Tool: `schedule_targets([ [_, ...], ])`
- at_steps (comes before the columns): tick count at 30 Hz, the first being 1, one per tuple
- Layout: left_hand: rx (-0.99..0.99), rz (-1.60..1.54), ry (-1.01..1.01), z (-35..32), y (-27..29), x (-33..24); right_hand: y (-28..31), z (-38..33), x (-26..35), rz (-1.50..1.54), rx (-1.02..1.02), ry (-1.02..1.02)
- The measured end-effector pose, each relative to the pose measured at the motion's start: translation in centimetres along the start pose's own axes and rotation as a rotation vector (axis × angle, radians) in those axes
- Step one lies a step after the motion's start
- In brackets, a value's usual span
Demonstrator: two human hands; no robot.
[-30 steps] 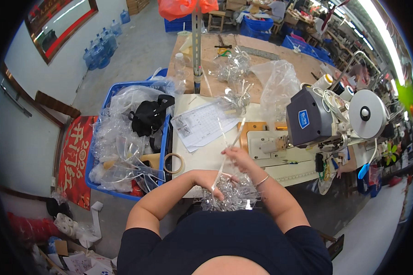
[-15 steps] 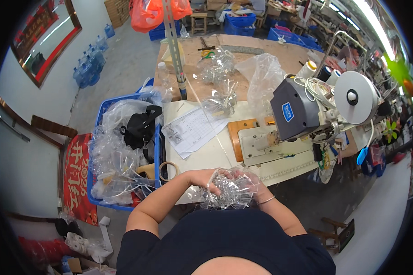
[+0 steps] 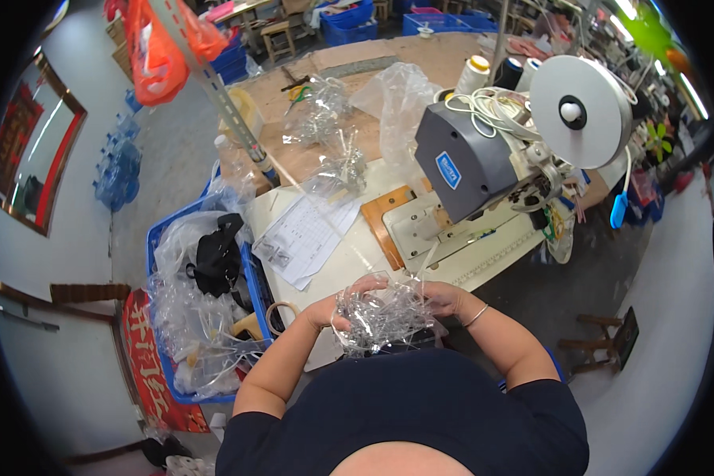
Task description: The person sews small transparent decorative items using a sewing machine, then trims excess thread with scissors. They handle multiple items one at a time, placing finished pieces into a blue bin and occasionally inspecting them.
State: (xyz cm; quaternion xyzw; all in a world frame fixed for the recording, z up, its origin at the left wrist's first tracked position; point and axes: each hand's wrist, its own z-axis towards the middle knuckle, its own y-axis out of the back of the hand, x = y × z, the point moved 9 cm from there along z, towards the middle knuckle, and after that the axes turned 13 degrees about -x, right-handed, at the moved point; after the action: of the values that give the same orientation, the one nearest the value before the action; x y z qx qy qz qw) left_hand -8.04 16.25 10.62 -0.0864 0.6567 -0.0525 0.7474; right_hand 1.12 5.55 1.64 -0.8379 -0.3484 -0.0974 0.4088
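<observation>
Against my body at the table's front edge is a crumpled bundle of clear plastic bags (image 3: 385, 317) with silvery glints in it. What the bags contain is too small and shiny to make out. My left hand (image 3: 333, 309) is curled around the bundle's left side, its fingers partly behind the plastic. On the opposite side my right hand (image 3: 444, 298) grips the plastic, a bracelet on its wrist. Two similar glinting clear bundles lie farther back, one a clear bundle (image 3: 319, 111) and nearer it another clear bundle (image 3: 341, 164).
A sewing machine (image 3: 468, 163) with a large white reel (image 3: 583, 119) stands right of centre. Printed paper (image 3: 301, 242) lies left of it. A tape roll (image 3: 271, 317) sits beside a blue crate (image 3: 157, 333) full of clear plastic and a black bag (image 3: 218, 254). A metal post (image 3: 214, 87) rises behind.
My hands have moved apart, and the bundle between them looks wider and looser. The right hand shows more clearly now. The whole view has turned, shifting the table and machine leftward.
</observation>
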Motion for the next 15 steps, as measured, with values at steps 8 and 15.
schedule_targets([
  [8,-0.161,-0.414,0.313,-1.4,1.3,3.7,-0.4,-6.2,7.5,-0.361,-0.427,0.272],
  [15,-0.546,-0.538,0.799,-2.2,3.1,11.1,11.9,6.0,-4.7,0.32,-0.119,0.301],
])
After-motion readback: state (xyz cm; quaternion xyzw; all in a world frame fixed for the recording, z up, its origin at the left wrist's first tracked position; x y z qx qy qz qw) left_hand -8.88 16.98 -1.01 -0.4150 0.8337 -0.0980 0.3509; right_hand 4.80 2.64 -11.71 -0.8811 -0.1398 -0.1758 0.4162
